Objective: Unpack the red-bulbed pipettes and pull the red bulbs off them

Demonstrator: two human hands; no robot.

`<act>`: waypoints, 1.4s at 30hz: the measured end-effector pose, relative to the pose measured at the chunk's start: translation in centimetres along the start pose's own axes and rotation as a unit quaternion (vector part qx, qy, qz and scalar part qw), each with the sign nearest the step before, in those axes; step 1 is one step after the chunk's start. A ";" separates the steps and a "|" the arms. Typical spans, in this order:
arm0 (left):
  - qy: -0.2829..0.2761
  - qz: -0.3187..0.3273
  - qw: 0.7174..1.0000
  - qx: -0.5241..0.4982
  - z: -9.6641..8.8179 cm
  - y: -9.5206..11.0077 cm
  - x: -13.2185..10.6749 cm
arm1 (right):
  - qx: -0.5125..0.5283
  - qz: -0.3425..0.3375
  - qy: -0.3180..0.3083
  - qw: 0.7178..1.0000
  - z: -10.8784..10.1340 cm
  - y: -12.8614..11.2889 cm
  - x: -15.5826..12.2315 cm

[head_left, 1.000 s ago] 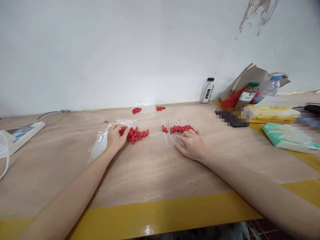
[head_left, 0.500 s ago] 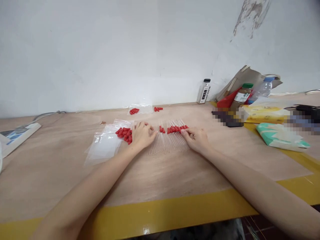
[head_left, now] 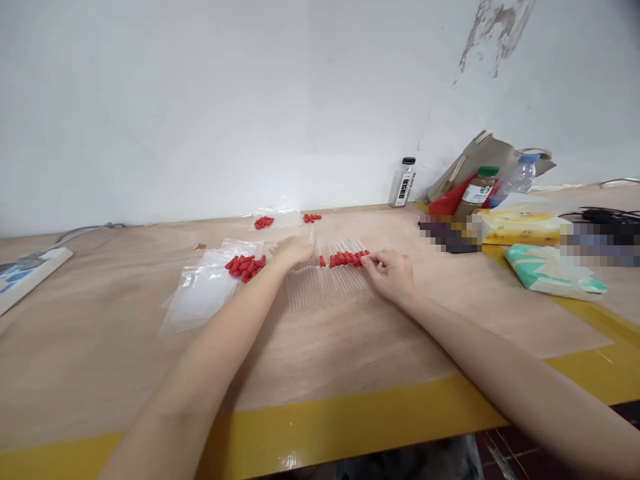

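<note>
A row of thin clear tubes [head_left: 325, 290] lies side by side on the table. Across its middle runs a line of red rubber bulbs [head_left: 345, 259], with a single bulb [head_left: 323, 261] a little apart on the left. My right hand [head_left: 393, 272] pinches the bulb at the right end of that line between thumb and index finger. Over the left part of the row, my left hand [head_left: 295, 252] is closed, back of the hand toward me; its fingertips and whatever they hold are hidden. A loose pile of red bulbs [head_left: 245, 267] lies left of it on clear plastic bags [head_left: 200, 293].
Smaller groups of red bulbs [head_left: 264, 222] lie near the wall, some on a clear bag. At right are bottles [head_left: 404, 183], a bag [head_left: 475, 160] and tissue packs [head_left: 555, 270]. A power strip [head_left: 35, 273] is at far left. Yellow tape [head_left: 325, 427] covers the front edge.
My left hand has moved from beside the pile to over the tubes, turning its fingers away. One of the two separate bulbs no longer shows there. My right hand keeps its pinch.
</note>
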State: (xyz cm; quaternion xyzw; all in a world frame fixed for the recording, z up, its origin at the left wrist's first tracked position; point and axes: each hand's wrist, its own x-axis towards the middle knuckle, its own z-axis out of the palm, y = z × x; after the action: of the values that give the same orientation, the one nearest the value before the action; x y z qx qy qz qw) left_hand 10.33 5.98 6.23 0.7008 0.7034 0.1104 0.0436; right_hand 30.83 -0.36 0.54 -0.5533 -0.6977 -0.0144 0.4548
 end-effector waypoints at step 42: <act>0.193 0.441 0.876 -0.025 2.0 -6.1 -10.3 | -0.065 -0.373 -0.044 0.925 1.4 -3.8 -2.4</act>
State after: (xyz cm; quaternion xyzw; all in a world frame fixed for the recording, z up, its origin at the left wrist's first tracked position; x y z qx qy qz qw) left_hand 4.99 -4.03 2.02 0.9018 0.3130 0.2689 -0.1286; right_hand 26.91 -2.90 0.00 -0.2820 -0.8702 -0.2043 0.3486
